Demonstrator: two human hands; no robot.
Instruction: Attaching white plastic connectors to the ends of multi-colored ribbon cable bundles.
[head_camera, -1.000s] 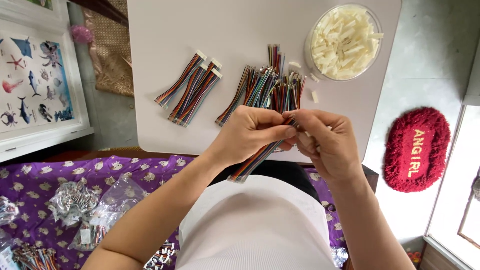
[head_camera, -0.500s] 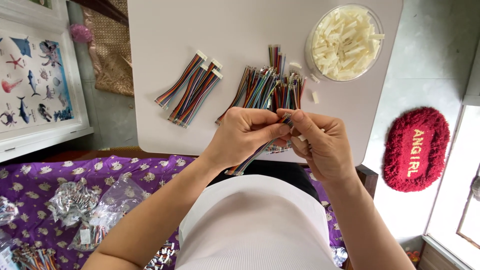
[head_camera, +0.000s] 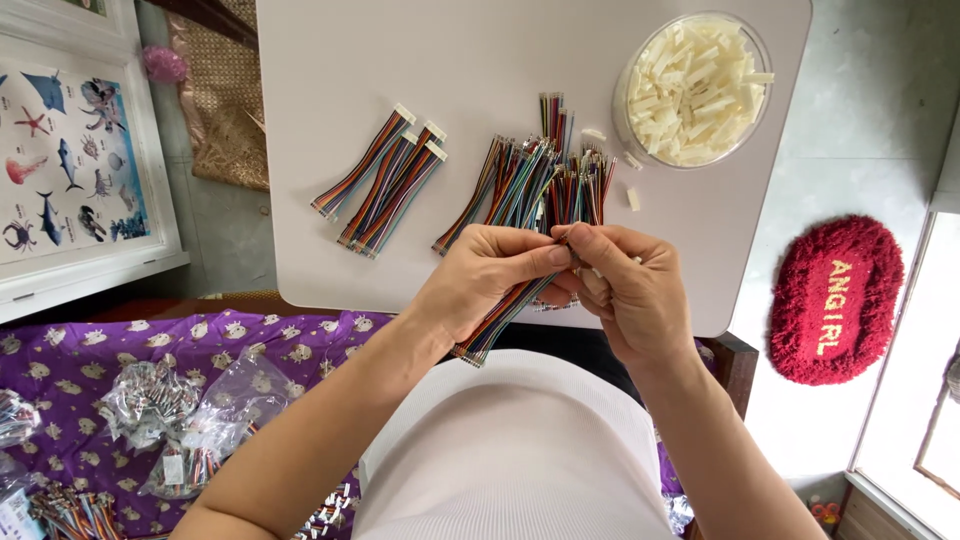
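Both hands meet above the near edge of the white worktop (head_camera: 500, 60). The left hand (head_camera: 490, 280) has its grip clenched on a multicoloured ribbon cable (head_camera: 500, 318), whose long axis runs diagonally from lower left up to the right. The right hand (head_camera: 625, 290) pinches its upper end, hidden by fingers. Clear plastic bags (head_camera: 200, 420) lie on the purple floral cloth (head_camera: 60, 360); a red oval mat (head_camera: 835, 300) lies right.

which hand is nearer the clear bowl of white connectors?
Right. The right hand sits below the clear bowl, just left of it; the left hand is farther left, across the loose wire pile.
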